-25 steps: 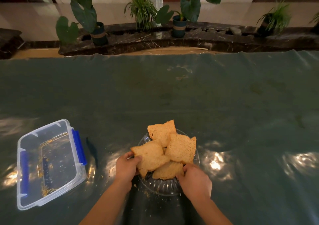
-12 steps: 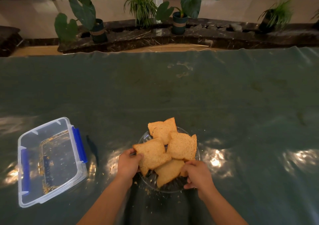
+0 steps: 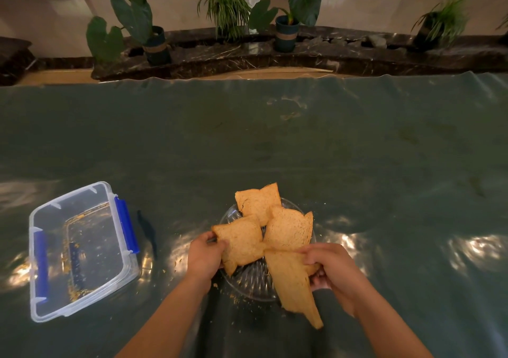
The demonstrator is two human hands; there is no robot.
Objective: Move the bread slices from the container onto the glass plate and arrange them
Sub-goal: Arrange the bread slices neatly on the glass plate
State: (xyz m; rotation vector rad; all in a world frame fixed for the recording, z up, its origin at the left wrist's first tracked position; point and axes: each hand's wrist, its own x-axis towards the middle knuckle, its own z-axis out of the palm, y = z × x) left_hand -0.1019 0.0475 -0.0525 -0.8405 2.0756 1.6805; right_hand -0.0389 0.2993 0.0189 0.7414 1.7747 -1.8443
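Single head-worn wide view, looking forward and down, table (image 3: 357, 151) near, planters (image 3: 286, 33) beyond

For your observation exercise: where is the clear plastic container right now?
In the head view, the container sits on the green table cover at lower left, left of the glass plate and the left hand, holding only crumbs.

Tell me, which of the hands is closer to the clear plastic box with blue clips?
Left. The left hand sits just right of the clear plastic box with blue clips; the right hand is farther right.
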